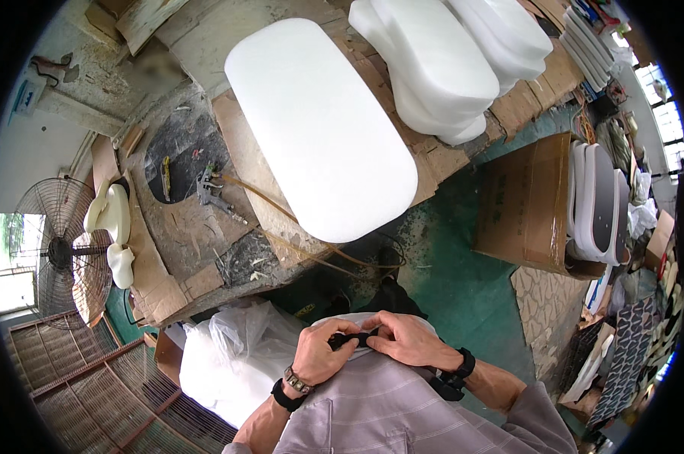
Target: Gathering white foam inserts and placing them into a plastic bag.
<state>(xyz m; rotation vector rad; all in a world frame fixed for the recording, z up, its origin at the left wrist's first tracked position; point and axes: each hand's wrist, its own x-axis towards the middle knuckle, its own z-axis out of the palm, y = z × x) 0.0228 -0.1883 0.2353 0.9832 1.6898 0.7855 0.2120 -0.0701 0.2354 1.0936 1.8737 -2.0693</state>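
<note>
Close in front of my body, over my grey-mauve shirt, both hands meet at a small black strap-like piece (362, 338). My left hand (323, 353) is closed on its left end with thumb and fingers. On the other end, my right hand (407, 339) pinches it. Fingers cover much of the piece, so its exact kind cannot be made out. Black bands circle both wrists, and a metal-link bracelet (296, 380) sits on the left one. Beyond my hands, a large rounded white foam slab (319, 129) lies on the cardboard-covered workbench (187, 234).
A grey spray gun (212, 191) with a tan hose and a yellow-handled cutter (165, 178) lie left of the slab. White foam stacks (440, 68) stand at the far right. A cardboard box (523, 204) holds padded boards. A fan (60, 248) and plastic bag (240, 340) are at left.
</note>
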